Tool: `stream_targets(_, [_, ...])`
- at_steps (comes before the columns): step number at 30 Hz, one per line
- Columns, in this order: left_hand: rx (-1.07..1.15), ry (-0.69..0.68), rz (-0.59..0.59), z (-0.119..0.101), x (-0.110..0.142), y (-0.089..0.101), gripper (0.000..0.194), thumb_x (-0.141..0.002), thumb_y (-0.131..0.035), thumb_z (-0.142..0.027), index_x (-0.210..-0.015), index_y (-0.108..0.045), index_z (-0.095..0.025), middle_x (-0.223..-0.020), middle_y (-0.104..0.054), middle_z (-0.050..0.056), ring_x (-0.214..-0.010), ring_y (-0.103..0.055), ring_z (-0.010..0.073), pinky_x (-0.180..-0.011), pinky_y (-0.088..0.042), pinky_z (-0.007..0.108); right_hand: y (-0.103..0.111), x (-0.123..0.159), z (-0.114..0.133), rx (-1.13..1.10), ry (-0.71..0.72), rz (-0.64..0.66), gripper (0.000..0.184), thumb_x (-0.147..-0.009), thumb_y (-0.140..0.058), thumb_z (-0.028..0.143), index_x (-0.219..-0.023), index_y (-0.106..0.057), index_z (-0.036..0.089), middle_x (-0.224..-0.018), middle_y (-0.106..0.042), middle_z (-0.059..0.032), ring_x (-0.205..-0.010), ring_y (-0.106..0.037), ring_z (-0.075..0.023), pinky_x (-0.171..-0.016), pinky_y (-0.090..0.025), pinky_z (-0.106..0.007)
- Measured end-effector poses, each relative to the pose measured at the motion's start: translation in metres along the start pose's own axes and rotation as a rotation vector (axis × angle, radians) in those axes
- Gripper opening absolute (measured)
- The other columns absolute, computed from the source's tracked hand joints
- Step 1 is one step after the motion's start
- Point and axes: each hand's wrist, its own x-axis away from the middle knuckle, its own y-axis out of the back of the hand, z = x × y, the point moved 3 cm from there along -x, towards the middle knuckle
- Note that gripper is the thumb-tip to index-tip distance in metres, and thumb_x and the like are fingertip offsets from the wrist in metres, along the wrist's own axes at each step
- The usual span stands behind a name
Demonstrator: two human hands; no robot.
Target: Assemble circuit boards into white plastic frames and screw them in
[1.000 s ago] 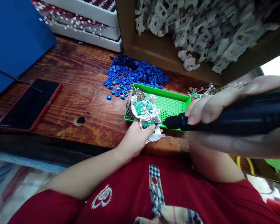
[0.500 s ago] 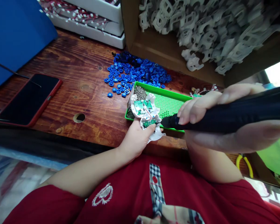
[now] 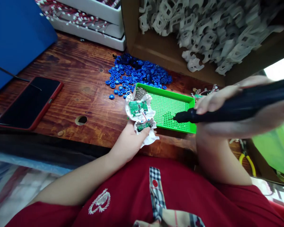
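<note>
My left hand (image 3: 130,142) is closed on a white plastic housing (image 3: 142,118) that carries two green circuit boards joined by a red wire. It holds the piece at the near left corner of a green perforated tray (image 3: 172,108). My right hand (image 3: 229,104) grips a black electric screwdriver (image 3: 227,108) lying nearly level. The driver's tip hovers over the tray's dotted floor, a short way right of the housing. A heap of small silver screws (image 3: 140,92) fills the tray's far left corner.
A pile of blue plastic caps (image 3: 138,74) lies behind the tray. A cardboard box (image 3: 161,52) of white housings stands at the back. White trays (image 3: 90,31) with wired connectors sit far left. A red phone (image 3: 28,102) lies left, yellow-handled pliers (image 3: 247,159) right.
The screwdriver tip has lifted off the small board and swung right over the tray. My left hand has shifted the housing slightly left.
</note>
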Motion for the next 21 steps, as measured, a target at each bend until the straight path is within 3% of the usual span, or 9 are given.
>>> stream_targets(3, [0.021, 0.044, 0.041, 0.001, 0.007, 0.008, 0.036, -0.071, -0.071, -0.027, -0.104, -0.059, -0.019, -0.108, -0.069, 0.006, -0.091, -0.067, 0.0226, -0.086, -0.052, 0.037, -0.002, 0.009, -0.023, -0.109, 0.082, -0.103, 0.032, -0.079, -0.048, 0.055, -0.082, -0.045, 0.023, -0.048, -0.045, 0.0055, -0.035, -0.044, -0.0123, -0.035, -0.037, -0.026])
stream_targets(8, [0.047, 0.114, 0.067, 0.006, 0.014, 0.014, 0.044, -0.07, -0.073, -0.026, -0.11, -0.058, -0.017, -0.109, -0.069, 0.008, -0.088, -0.067, 0.0221, -0.083, -0.053, 0.036, -0.009, 0.024, -0.048, -0.157, 0.08, -0.018, 0.028, -0.078, -0.053, 0.051, -0.086, -0.05, 0.024, -0.048, -0.046, 0.0051, -0.036, -0.044, -0.0121, -0.033, -0.035, -0.025])
stream_targets(13, [0.093, 0.147, 0.068, 0.008, 0.018, 0.012, 0.049, -0.068, -0.074, -0.025, -0.113, -0.058, -0.017, -0.109, -0.069, 0.008, -0.085, -0.067, 0.0194, -0.079, -0.053, 0.031, -0.011, 0.024, -0.052, -0.182, 0.073, -0.024, 0.029, -0.079, -0.054, 0.051, -0.085, -0.05, 0.023, -0.048, -0.045, 0.0048, -0.035, -0.043, -0.0117, -0.033, -0.033, -0.024])
stream_targets(21, [0.081, 0.131, 0.052, 0.004, 0.016, 0.011, 0.05, -0.07, -0.072, -0.026, -0.116, -0.056, -0.018, -0.112, -0.068, 0.008, -0.091, -0.066, 0.021, -0.082, -0.052, 0.033, -0.013, 0.024, -0.051, -0.176, 0.098, 0.017, 0.029, -0.081, -0.052, 0.05, -0.086, -0.053, 0.022, -0.049, -0.047, 0.0041, -0.035, -0.047, -0.0141, -0.033, -0.035, -0.026])
